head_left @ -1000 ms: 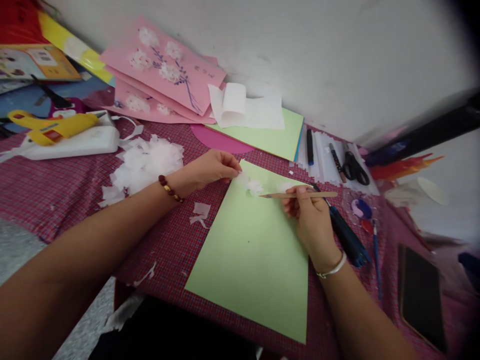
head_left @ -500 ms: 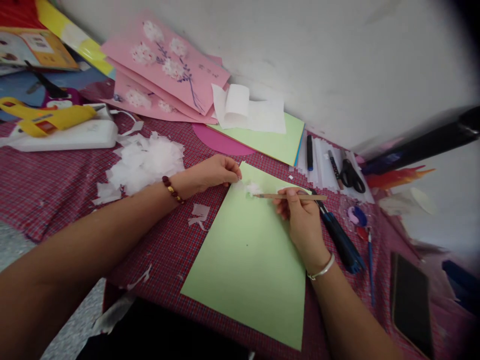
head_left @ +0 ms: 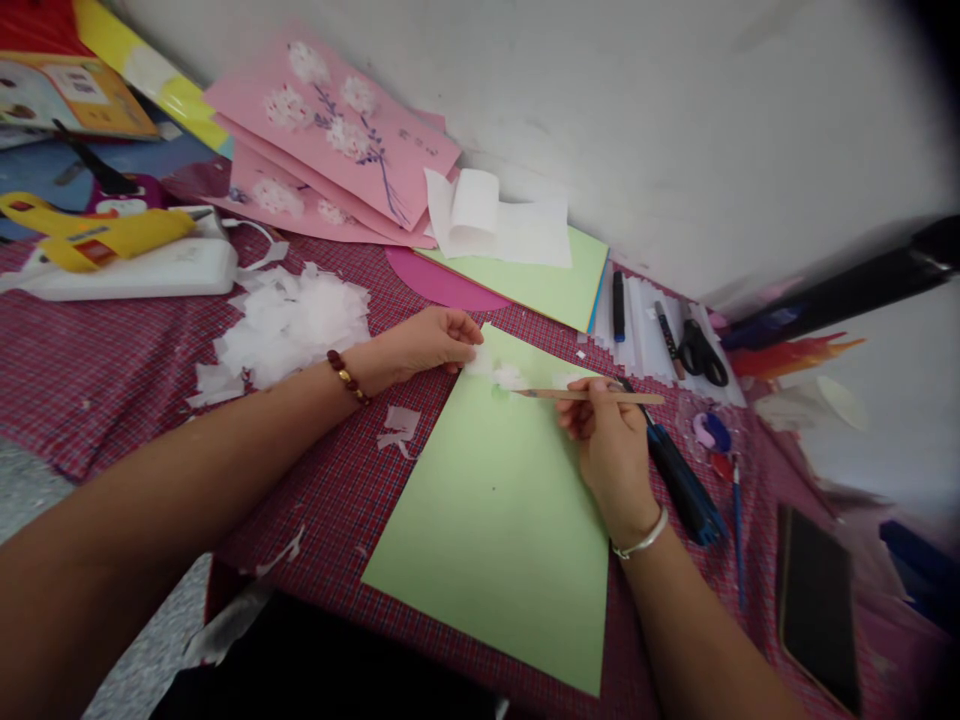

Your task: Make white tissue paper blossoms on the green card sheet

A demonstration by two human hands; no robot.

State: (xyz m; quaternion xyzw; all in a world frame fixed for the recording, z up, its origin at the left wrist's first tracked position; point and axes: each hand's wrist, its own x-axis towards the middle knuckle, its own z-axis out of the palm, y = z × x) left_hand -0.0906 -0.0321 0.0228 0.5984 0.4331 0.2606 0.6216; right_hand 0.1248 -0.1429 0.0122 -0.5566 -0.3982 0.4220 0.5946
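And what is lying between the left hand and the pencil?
In the head view, a white clump, apparently paper, sits on the green sheet between the left hand and the pencil; a fainter patch beside it is unclear.

Centre of frame: sheet (head_left: 491, 545), plain pale green; pencil (head_left: 553, 394), tan. Tablecloth (head_left: 322, 490), fine red-and-blue check. Upper left: cards (head_left: 416, 155), pink, white blossoms (head_left: 349, 137), purple stems (head_left: 385, 183); glue gun (head_left: 112, 238), yellow. Right: scissors (head_left: 703, 354), black.

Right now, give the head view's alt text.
The right hand holds a wooden pencil, tip near a white paper tuft on pale green paper; the left hand is near the paper's far left corner. Pink flower cards lie beyond.
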